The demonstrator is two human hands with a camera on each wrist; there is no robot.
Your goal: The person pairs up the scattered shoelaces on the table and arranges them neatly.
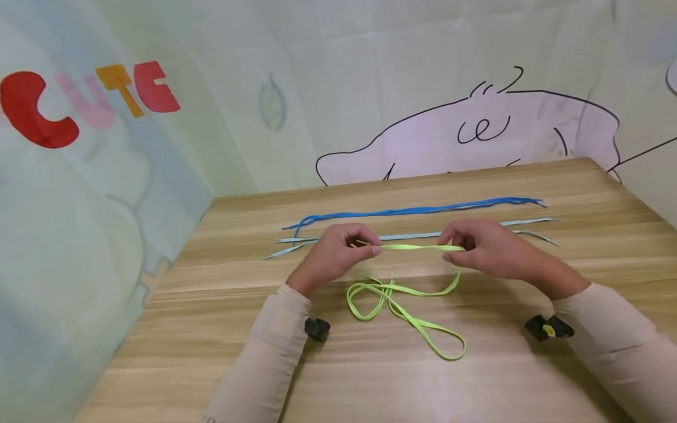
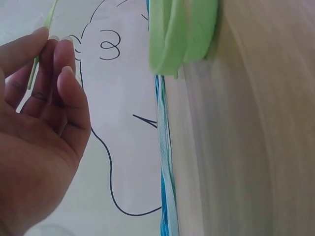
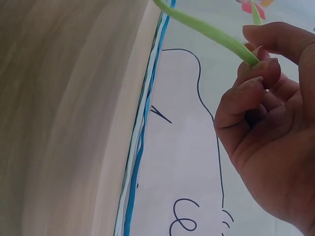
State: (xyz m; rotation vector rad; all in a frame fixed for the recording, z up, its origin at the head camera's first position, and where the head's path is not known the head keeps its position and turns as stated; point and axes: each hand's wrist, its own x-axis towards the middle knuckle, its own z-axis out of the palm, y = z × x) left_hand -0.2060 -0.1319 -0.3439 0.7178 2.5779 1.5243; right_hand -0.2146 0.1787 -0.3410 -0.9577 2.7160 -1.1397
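Note:
A lime green shoelace [image 1: 415, 247] is stretched level between both hands, raised over the wooden table. My left hand [image 1: 335, 252] pinches it near one end between thumb and fingertips; in the left wrist view a short tail of the lace [image 2: 33, 73] pokes out below the pinch. My right hand [image 1: 489, 247] pinches it farther along, between thumb and index finger. From the right hand the lace [image 3: 211, 32] hangs down, and the rest lies in loose loops on the table in front of me.
Behind the hands, light blue shoelaces [image 1: 407, 237] lie across the wooden table [image 1: 254, 352], with dark blue shoelaces [image 1: 418, 210] farther back. A printed cloth backdrop [image 1: 338, 76] stands behind the table and along its left side.

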